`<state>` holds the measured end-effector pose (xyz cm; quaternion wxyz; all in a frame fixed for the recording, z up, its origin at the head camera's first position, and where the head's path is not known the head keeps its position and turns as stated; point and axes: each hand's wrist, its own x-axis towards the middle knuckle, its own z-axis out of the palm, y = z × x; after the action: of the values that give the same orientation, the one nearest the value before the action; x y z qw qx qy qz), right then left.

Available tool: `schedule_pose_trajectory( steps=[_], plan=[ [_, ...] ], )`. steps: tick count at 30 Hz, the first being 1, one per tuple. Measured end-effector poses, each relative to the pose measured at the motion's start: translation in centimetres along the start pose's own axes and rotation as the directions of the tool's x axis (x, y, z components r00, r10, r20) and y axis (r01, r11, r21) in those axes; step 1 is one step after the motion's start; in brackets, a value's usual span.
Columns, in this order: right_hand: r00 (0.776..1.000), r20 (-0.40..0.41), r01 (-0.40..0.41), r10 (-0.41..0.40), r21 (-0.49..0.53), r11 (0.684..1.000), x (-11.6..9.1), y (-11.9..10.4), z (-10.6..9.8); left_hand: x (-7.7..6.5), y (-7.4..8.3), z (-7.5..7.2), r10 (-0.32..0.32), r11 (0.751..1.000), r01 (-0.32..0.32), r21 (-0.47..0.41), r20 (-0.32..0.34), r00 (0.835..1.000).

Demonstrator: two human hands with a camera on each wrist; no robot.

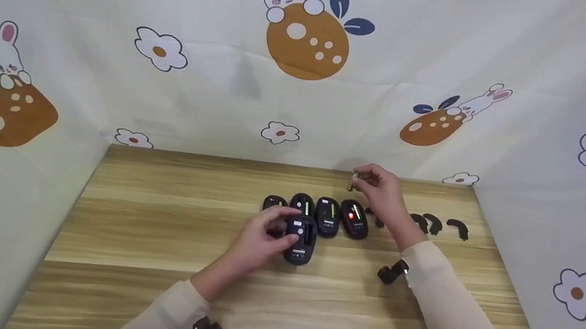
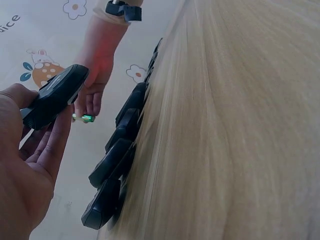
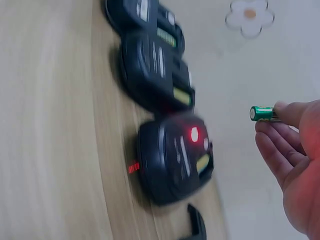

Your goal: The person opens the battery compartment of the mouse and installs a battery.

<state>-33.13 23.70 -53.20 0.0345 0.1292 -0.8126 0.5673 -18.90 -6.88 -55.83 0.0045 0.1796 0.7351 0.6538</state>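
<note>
My left hand (image 1: 262, 235) grips a black computer mouse (image 1: 299, 249) by its sides, thumb on one edge and fingers on the other. The mouse is held above the table with its underside up, and its battery slot (image 1: 309, 233) looks dark. Between thumb and fingertips, my right hand (image 1: 382, 192) pinches a small green battery (image 3: 262, 113), raised near the back edge of the table. Several more black mice lie belly up in a row; the rightmost one (image 1: 354, 220) glows red underneath, and batteries show in slots of the row. The held mouse partly overlaps the row in the head view.
Several curved black battery covers (image 1: 457, 228) lie right of the mice, some partly behind the right forearm. The wood-grain table (image 1: 154, 237) meets a printed cloth wall (image 1: 209, 100) at the back, with more cloth on both sides. Each wrist wears a small black camera (image 1: 392, 272).
</note>
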Motion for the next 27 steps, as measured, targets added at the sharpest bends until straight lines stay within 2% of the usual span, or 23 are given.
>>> schedule_pose_trajectory(
  steps=[17,22,27],
  plan=[
    [0.993,0.094,0.067,-0.068,0.013,0.998,-3.4,-3.7,1.2,0.2,0.2,0.2,0.005,1.000,-0.005,-0.011,0.006,1.000],
    [0.990,0.126,0.056,-0.061,0.042,0.998,-4.4,-4.9,1.8,0.2,0.2,0.3,-0.010,1.000,0.010,0.001,0.000,1.000],
    [0.981,0.164,0.090,-0.101,0.075,0.993,-5.5,-6.2,2.3,0.2,0.3,0.4,-0.013,1.000,0.013,0.005,-0.006,1.000]
  ],
)
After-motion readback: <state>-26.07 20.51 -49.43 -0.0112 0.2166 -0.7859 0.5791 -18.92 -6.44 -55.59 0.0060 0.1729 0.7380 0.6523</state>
